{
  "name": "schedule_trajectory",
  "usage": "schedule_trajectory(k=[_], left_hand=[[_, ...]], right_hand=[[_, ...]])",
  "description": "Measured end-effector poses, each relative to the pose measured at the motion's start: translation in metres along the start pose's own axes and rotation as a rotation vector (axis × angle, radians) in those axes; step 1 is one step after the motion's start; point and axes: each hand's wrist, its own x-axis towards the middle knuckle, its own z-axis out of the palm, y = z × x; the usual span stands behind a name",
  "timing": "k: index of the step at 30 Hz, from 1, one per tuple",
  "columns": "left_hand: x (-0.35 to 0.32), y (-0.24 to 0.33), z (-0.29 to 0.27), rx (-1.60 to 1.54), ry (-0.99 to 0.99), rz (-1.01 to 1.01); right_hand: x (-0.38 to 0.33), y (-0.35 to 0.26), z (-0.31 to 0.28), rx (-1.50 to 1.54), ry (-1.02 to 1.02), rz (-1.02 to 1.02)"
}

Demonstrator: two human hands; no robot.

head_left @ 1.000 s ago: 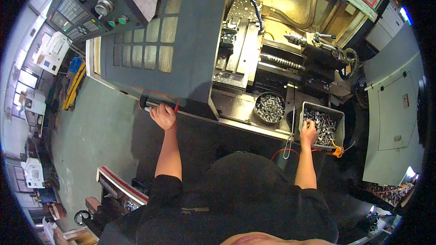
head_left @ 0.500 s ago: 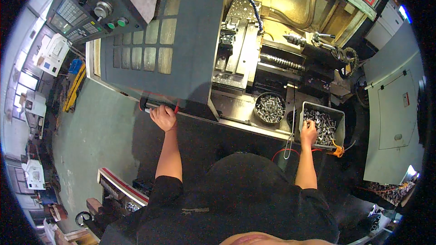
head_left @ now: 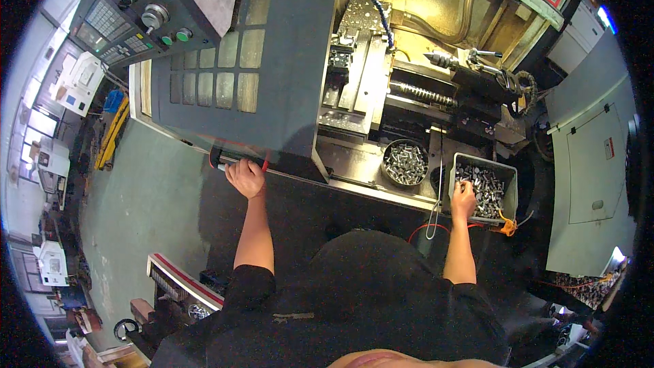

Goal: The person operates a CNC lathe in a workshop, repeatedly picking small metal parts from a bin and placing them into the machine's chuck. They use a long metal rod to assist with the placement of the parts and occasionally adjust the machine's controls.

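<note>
My left hand (head_left: pixel 246 178) is wrapped round the handle (head_left: pixel 225 163) at the lower edge of a dark grey sliding machine door (head_left: pixel 286 119). Over the left part of a grey plastic bin (head_left: pixel 514 194) is my right hand (head_left: pixel 463 199), its fingers drawn together. Whether a part sits between those fingertips is too small to make out. Many small shiny metal parts (head_left: pixel 489 194) fill the bin. Left of it, a round tub (head_left: pixel 385 171) holds more short metal parts (head_left: pixel 407 163) on the machine's front ledge.
Inside the lit lathe are a tool slide (head_left: pixel 361 75), a blue coolant hose (head_left: pixel 379 10) and a pointed tailstock (head_left: pixel 443 60). A control panel (head_left: pixel 129 20) juts out at upper left. A long metal hook (head_left: pixel 437 197) hangs between tub and bin. A grey cabinet (head_left: pixel 589 163) stands at right.
</note>
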Motion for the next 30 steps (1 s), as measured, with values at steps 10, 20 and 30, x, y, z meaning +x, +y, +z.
schedule_trajectory(k=[10,20,30], left_hand=[[0.0003,0.0007,0.0003,0.001,0.005,-0.005],[-0.0002,0.0017,-0.0012,0.0,-0.014,-0.015],[0.0007,-0.0012,-0.0025,0.022,-0.049,-0.008]], right_hand=[[-0.0001,-0.0009,-0.0009,0.019,-0.017,0.015],[0.0015,0.0012,-0.0001,0.021,-0.018,0.013],[-0.0017,-0.0067,-0.0051,0.009,-0.033,0.006]])
